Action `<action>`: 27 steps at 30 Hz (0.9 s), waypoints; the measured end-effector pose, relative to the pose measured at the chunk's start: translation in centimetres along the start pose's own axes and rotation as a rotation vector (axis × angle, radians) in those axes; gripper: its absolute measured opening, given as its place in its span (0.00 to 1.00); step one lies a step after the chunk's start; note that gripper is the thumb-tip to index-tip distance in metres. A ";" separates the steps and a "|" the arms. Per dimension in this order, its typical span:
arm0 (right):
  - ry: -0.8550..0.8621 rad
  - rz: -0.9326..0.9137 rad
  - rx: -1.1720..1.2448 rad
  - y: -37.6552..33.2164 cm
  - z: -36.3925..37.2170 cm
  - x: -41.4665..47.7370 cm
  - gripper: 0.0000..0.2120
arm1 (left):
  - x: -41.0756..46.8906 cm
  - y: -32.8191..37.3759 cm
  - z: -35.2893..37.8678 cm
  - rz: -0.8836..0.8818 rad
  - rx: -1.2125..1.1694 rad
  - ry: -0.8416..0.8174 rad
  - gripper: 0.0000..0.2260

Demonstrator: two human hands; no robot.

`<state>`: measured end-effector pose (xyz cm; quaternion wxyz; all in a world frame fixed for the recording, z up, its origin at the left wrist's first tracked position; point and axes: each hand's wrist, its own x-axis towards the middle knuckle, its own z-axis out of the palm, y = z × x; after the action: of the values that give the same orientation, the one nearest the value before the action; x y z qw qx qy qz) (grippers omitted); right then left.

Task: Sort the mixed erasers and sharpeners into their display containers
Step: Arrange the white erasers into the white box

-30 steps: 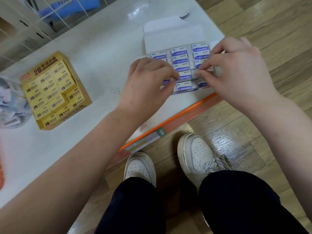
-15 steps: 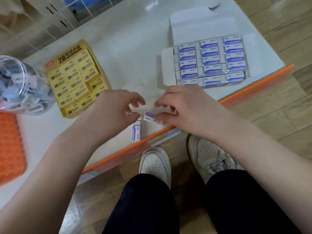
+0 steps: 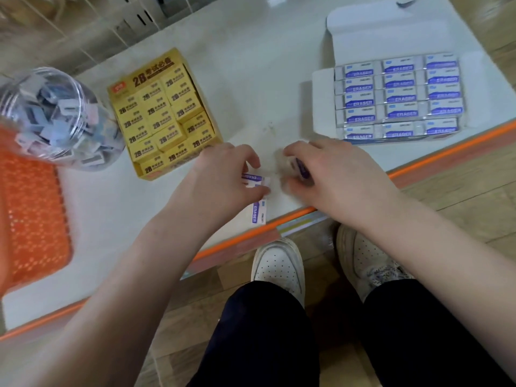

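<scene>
Left hand (image 3: 223,181) pinches an eraser (image 3: 254,178) at its fingertips; right hand (image 3: 339,178) grips second eraser (image 3: 301,168).

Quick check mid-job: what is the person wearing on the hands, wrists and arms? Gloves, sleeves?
No gloves: the left hand and right hand are bare. The left forearm and right forearm are uncovered as far as the frame reaches, with no sleeve edge, watch, bracelet or ring visible.

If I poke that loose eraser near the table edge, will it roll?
Probably not: the loose eraser is a flat block, so it likely slides on the glossy table. It lies near the orange edge, so it might fall off.
</scene>
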<state>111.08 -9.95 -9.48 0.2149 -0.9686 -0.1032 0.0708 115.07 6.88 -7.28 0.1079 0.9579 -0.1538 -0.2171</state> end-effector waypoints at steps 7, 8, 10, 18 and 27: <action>0.128 -0.047 0.063 0.5 0.9 0.1 0.14 | 0.6 -0.7 1.7 0.019 -0.222 0.253 0.08; 0.140 -0.056 0.073 0.6 1.0 0.0 0.13 | 0.6 -0.7 1.8 0.051 -0.240 0.273 0.07; 0.141 -0.066 0.082 0.7 1.2 -0.1 0.14 | 0.9 -0.7 1.9 0.121 -0.267 0.302 0.09; 0.131 -0.043 0.096 0.7 0.8 -0.3 0.16 | 0.7 -0.5 1.9 0.223 -0.284 0.350 0.13; 0.107 0.078 0.008 0.5 0.1 -0.9 0.19 | 0.6 0.1 2.5 0.223 -0.288 0.268 0.03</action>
<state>110.23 -10.57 -9.74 0.2211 -0.9734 -0.0532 0.0277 114.47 6.22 -9.65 0.2865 0.9299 -0.2105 -0.0944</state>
